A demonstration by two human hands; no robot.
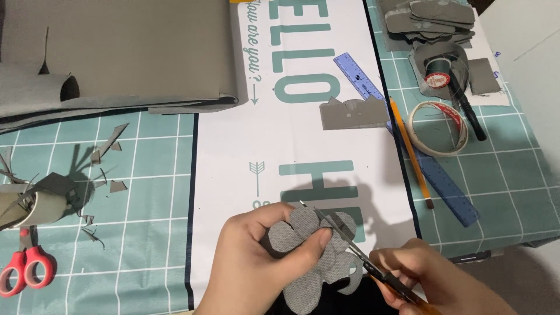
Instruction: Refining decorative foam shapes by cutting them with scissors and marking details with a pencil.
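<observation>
My left hand (254, 265) pinches a grey fabric piece (306, 256) with rounded lobes, thumb on top, low in the middle of the view. My right hand (431, 280) grips small orange-handled scissors (350, 245); their blades lie across the upper edge of the fabric piece, tips pointing up-left. Both hands hover over a white mat (291, 140) with teal lettering.
A folded grey fabric sheet (116, 52) lies top left. Red-handled scissors (26, 268), a cardboard roll (35, 207) and fabric scraps (105, 151) are at left. At right lie a blue ruler (420, 157), pencil (411, 154), tape roll (437, 127), thread spool (437, 76), black pen (469, 114) and cut grey pieces (431, 17).
</observation>
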